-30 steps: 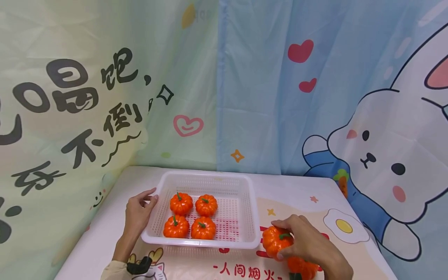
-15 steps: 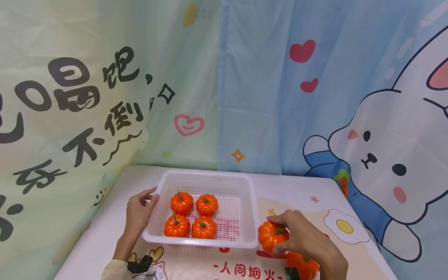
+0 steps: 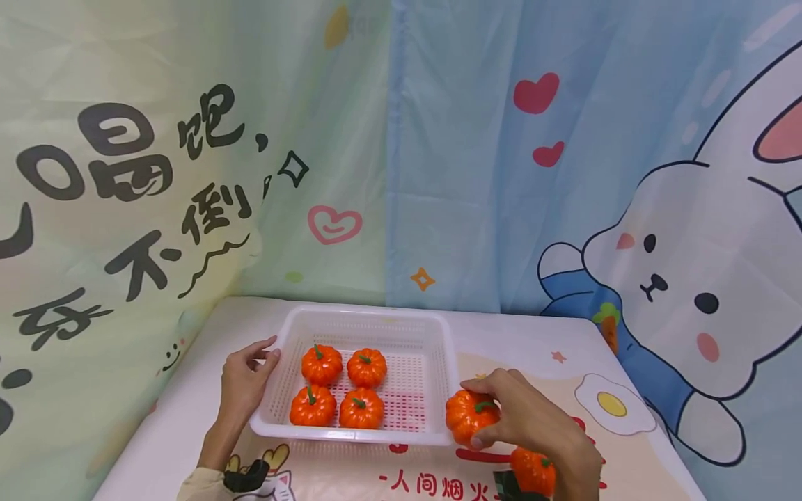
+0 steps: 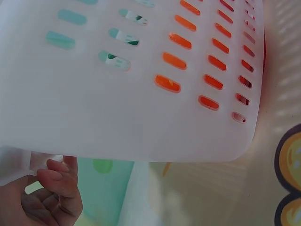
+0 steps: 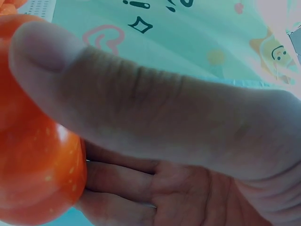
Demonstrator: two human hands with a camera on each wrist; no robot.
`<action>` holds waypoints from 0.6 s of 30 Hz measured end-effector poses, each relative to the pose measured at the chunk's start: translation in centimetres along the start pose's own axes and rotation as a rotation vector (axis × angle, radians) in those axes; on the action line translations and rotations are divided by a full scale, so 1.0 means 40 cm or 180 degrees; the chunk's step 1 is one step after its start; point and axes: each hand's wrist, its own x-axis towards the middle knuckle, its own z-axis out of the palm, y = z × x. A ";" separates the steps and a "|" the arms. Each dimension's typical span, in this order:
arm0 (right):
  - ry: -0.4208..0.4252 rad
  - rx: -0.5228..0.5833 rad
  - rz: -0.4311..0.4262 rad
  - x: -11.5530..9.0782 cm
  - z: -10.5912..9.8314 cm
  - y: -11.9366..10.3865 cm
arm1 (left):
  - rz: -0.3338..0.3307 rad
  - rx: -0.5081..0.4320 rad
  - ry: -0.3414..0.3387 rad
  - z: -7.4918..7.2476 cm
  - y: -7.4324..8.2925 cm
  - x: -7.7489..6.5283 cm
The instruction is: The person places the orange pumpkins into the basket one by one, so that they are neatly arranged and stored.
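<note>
A white perforated plastic basket (image 3: 432,435) stands on the table, with several small orange pumpkins (image 3: 362,409) in its left half. My left hand (image 3: 241,383) holds the basket's left rim; in the left wrist view its curled fingers (image 4: 61,181) meet the rim. Just outside the right rim, my right hand (image 3: 532,414) grips another pumpkin (image 3: 466,417) between thumb and fingers, its green stem upward. The right wrist view has the thumb (image 5: 117,99) lying over that pumpkin's orange side (image 5: 37,174). One more pumpkin (image 3: 531,470) lies by the right wrist, partly hidden.
A printed cloth covers the table (image 3: 633,459). Behind it hangs a curtain (image 3: 451,174) with a rabbit, hearts and writing. A dark object (image 3: 516,487) sits by the right wrist at the lower edge of the head view.
My right hand has carried the gripped pumpkin leftward and slightly up, close to the basket's right rim. The left hand and the pumpkins in the basket stay in place.
</note>
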 end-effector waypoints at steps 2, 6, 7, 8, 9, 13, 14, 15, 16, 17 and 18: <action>-0.0009 0.0036 -0.0051 0.002 0.001 -0.006 | 0.0017 -0.0019 0.0002 -0.002 0.000 -0.001; 0.0004 0.0006 -0.0106 0.006 0.001 -0.016 | 0.0035 -0.0042 0.0010 -0.002 -0.001 -0.001; 0.0009 -0.0006 -0.0106 0.007 0.002 -0.018 | 0.0032 -0.0043 0.0005 -0.002 -0.001 -0.002; 0.0012 -0.0025 -0.0114 0.009 0.002 -0.020 | 0.0025 -0.0043 0.0004 -0.002 -0.001 -0.002; 0.0011 -0.0040 -0.0117 0.011 0.003 -0.021 | 0.0021 -0.0044 0.0004 -0.002 -0.001 -0.002; -0.0014 -0.0086 -0.0157 0.021 0.006 -0.027 | 0.0022 -0.0050 -0.0004 -0.003 0.000 -0.002; -0.0021 -0.0090 -0.0162 0.024 0.007 -0.027 | 0.0026 -0.0054 0.0000 -0.003 0.000 -0.002; -0.0034 -0.0095 -0.0176 0.027 0.008 -0.029 | 0.0032 -0.0057 0.0002 -0.003 0.000 -0.002; -0.0047 -0.0106 -0.0198 0.030 0.008 -0.030 | 0.0036 -0.0058 0.0003 -0.003 0.000 -0.002; -0.0059 -0.0113 -0.0204 0.032 0.009 -0.031 | 0.0037 -0.0059 0.0003 -0.003 0.000 -0.002; -0.0065 -0.0108 -0.0205 0.034 0.010 -0.032 | 0.0031 -0.0061 0.0002 -0.004 -0.001 -0.002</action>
